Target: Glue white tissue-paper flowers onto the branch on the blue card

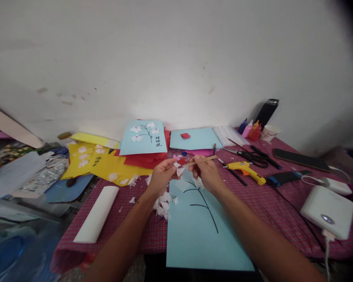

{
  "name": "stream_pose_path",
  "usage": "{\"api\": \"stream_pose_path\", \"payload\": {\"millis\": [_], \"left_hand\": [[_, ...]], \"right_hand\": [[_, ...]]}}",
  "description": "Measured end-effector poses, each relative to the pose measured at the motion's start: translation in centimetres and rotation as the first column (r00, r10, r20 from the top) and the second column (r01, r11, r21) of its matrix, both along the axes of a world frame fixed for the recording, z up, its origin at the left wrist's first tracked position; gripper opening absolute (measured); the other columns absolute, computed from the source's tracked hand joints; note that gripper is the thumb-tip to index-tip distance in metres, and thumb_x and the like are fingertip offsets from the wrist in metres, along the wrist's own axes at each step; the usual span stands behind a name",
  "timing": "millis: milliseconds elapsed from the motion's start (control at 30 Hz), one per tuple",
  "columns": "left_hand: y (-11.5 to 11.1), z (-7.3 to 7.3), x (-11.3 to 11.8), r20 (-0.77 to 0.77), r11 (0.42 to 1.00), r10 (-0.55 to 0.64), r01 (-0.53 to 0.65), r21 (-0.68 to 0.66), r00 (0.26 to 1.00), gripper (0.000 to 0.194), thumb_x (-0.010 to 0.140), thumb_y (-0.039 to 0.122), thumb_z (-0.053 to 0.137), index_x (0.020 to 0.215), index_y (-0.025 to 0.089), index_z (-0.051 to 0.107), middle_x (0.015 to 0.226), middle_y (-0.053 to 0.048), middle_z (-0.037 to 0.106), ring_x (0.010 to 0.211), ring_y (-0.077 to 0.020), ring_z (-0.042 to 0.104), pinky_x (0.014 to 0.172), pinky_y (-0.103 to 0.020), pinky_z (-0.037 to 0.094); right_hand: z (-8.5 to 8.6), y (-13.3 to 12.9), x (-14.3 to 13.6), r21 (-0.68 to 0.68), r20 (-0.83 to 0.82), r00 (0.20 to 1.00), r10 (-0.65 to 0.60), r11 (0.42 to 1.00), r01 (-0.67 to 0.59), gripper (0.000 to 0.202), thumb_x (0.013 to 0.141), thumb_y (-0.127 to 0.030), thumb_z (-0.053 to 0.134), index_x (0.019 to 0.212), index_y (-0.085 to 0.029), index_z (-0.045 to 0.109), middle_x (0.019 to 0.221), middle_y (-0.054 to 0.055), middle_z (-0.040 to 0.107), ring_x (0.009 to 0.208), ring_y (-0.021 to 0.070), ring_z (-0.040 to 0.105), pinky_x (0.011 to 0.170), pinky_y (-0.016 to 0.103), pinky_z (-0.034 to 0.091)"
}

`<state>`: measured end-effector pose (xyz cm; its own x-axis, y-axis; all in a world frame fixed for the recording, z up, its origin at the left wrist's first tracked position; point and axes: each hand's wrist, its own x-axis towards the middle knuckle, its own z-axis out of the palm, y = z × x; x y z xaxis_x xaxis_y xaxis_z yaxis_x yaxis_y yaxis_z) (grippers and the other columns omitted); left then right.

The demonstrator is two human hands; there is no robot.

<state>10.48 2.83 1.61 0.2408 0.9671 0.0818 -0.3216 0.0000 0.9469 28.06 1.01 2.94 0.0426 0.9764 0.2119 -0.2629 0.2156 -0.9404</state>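
Note:
Between the fingers of my left hand (161,175) is a small white paper piece (179,169). My right hand (204,172) pinches a thin wooden stick (207,159), whose left end meets the paper piece. Below both hands lies a light blue sheet (194,239) with a black branch drawn on it. A white scrap sits near the top of that branch, partly behind my right hand. Loose white paper scraps (162,205) are heaped at the sheet's left edge. Small pink, red and blue spots show just behind my fingers, too small to name.
A finished-looking blue flower picture (143,137) lies on red paper at the back. Yellow sheets (106,166) and a rolled white paper (97,215) are left. To the right lie a yellow glue gun (247,171), scissors (253,158), small paint bottles (248,130) and a white power bank (328,211).

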Motion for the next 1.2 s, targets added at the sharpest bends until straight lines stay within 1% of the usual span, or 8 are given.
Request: {"api": "stream_pose_path", "payload": {"millis": [133, 267, 533, 700, 800, 933, 1033, 1200], "left_hand": [[0.12, -0.09, 0.09, -0.021, 1.0, 0.023, -0.023, 0.0, 1.0, 0.045, 0.07, 0.029, 0.08, 0.111, 0.016, 0.068, 0.083, -0.001, 0.068, 0.065, -0.0107, 0.061, 0.062, -0.028, 0.057], [0.07, -0.04, 0.24, -0.027, 0.999, 0.033, -0.034, -0.014, 0.999, 0.045, 0.069, 0.029, 0.081, 0.11, 0.015, 0.068, 0.09, -0.004, 0.071, 0.069, -0.012, 0.063, 0.062, -0.027, 0.057], [0.03, 0.07, 0.34, -0.03, 0.997, 0.047, -0.048, -0.053, 0.998, 0.046, 0.067, 0.027, 0.082, 0.109, 0.015, 0.067, 0.081, -0.003, 0.07, 0.068, -0.0123, 0.063, 0.061, -0.026, 0.057], [0.1, 0.17, 0.28, 0.015, 0.994, 0.047, -0.046, -0.095, 0.999, 0.046, 0.065, 0.026, 0.083, 0.107, 0.014, 0.068, 0.079, -0.003, 0.071, 0.066, -0.0126, 0.065, 0.061, -0.026, 0.056], [0.08, 0.18, 0.19, 0.016, 0.995, 0.04, -0.038, -0.095, 0.999, 0.046, 0.065, 0.025, 0.083, 0.108, 0.014, 0.068, 0.078, -0.003, 0.07, 0.066, -0.013, 0.065, 0.062, -0.027, 0.056], [0.0, 0.13, 0.2, -0.018, 0.997, 0.024, -0.025, -0.07, 1.0, 0.045, 0.068, 0.025, 0.08, 0.11, 0.014, 0.067, 0.074, -0.001, 0.068, 0.066, -0.0122, 0.064, 0.064, -0.028, 0.057], [-0.08, 0.01, 0.3, -0.053, 0.999, 0.001, -0.003, -0.045, 0.999, 0.045, 0.071, 0.026, 0.079, 0.112, 0.015, 0.066, 0.081, -0.003, 0.07, 0.068, -0.0132, 0.066, 0.064, -0.028, 0.057], [-0.21, -0.12, 0.31, -0.058, 0.999, -0.028, 0.026, -0.037, 0.998, 0.045, 0.073, 0.029, 0.079, 0.113, 0.014, 0.064, 0.082, -0.005, 0.071, 0.07, -0.015, 0.068, 0.063, -0.028, 0.056]], "right_hand": [[-0.13, 0.05, -0.02, -0.008, -0.005, 1.0, -0.001, 1.0, 0.001, 0.037, 0.088, -0.058, 0.056, 0.08, -0.022, 0.061, 0.062, -0.001, 0.062, 0.041, 0.0105, 0.044, 0.038, 0.024, 0.03], [-0.22, 0.02, -0.07, -0.019, -0.013, 1.0, 0.011, 1.0, -0.011, 0.035, 0.088, -0.055, 0.058, 0.082, -0.021, 0.063, 0.063, -0.001, 0.063, 0.041, 0.0105, 0.044, 0.038, 0.024, 0.031], [-0.45, 0.02, 0.01, -0.048, -0.036, 0.997, 0.07, 0.996, -0.072, 0.032, 0.088, -0.052, 0.059, 0.087, -0.02, 0.065, 0.064, -0.001, 0.065, 0.042, 0.0097, 0.047, 0.039, 0.023, 0.033], [-0.19, -0.21, 0.23, -0.055, -0.041, 0.992, 0.121, 0.991, -0.123, 0.027, 0.079, -0.042, 0.071, 0.091, -0.019, 0.065, 0.067, -0.001, 0.067, 0.044, 0.0094, 0.049, 0.041, 0.022, 0.036], [-0.04, -0.2, 0.22, -0.054, -0.03, 0.994, 0.108, 0.993, -0.109, 0.025, 0.076, -0.039, 0.074, 0.087, -0.018, 0.066, 0.069, 0.0, 0.068, 0.043, 0.0088, 0.049, 0.04, 0.022, 0.036], [-0.22, -0.02, 0.02, -0.039, 0.011, 0.997, 0.077, 0.996, -0.076, 0.025, 0.081, -0.041, 0.071, 0.077, -0.017, 0.067, 0.069, 0.002, 0.069, 0.042, 0.0081, 0.048, 0.038, 0.021, 0.033], [-0.5, 0.04, -0.11, -0.02, 0.037, 0.997, 0.062, 0.998, -0.062, 0.03, 0.084, -0.042, 0.068, 0.067, -0.016, 0.065, 0.065, 0.002, 0.066, 0.042, 0.0077, 0.046, 0.038, 0.021, 0.032], [-0.7, -0.01, 0.21, 0.013, 0.017, 0.998, 0.059, 0.998, -0.059, 0.018, 0.082, -0.035, 0.07, 0.09, -0.019, 0.069, 0.063, -0.003, 0.062, 0.043, 0.0081, 0.047, 0.041, 0.021, 0.034]]}}
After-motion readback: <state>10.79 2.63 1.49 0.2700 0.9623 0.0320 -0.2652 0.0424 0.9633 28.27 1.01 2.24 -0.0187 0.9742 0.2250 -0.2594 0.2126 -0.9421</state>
